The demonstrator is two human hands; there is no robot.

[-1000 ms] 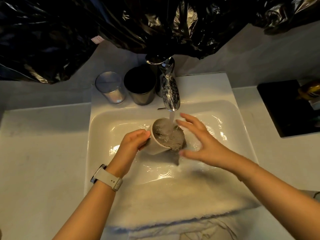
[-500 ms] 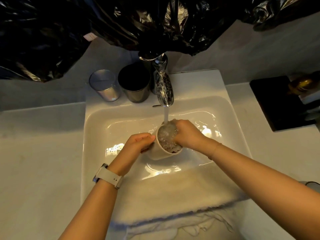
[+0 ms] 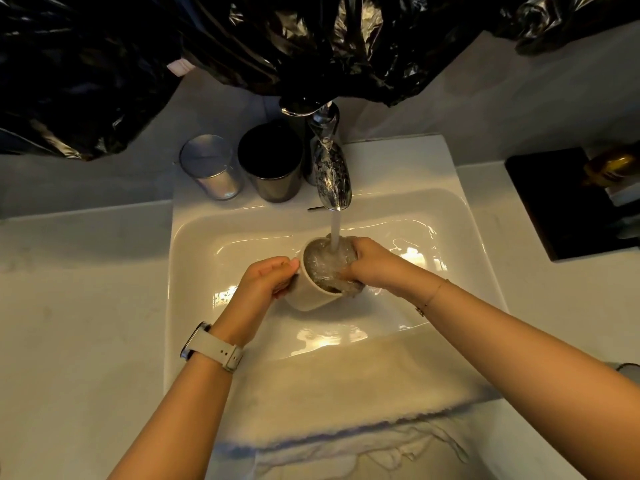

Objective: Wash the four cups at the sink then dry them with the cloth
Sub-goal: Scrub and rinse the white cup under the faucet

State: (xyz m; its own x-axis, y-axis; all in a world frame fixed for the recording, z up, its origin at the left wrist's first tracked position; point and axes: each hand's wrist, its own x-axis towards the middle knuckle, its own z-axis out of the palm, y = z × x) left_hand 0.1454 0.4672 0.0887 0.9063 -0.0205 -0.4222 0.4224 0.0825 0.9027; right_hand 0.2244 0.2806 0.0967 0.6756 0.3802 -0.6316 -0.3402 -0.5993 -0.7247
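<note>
A white cup [image 3: 310,294] is tilted under the running faucet [image 3: 330,174] in the white sink [image 3: 194,271], full of churning water. My left hand [image 3: 268,277] grips the cup's left side. My right hand [image 3: 370,263] holds its right rim, with the fingers inside the cup in the water. A shiny metal cup [image 3: 211,166] and a dark cup [image 3: 272,162] stand on the sink's back ledge, left of the faucet. A white cloth [image 3: 346,403] lies draped over the sink's front edge. I see no fourth cup.
Black plastic sheeting [image 3: 242,39] hangs over the wall behind the faucet. A black tray [image 3: 561,202] with a bottle [image 3: 609,164] sits on the counter at the right. Pale counter [image 3: 76,306] stretches to the left of the sink.
My right hand, open above the cup a second ago, has come down onto the rim with its fingers inside. The cup has stayed under the stream in my left hand.
</note>
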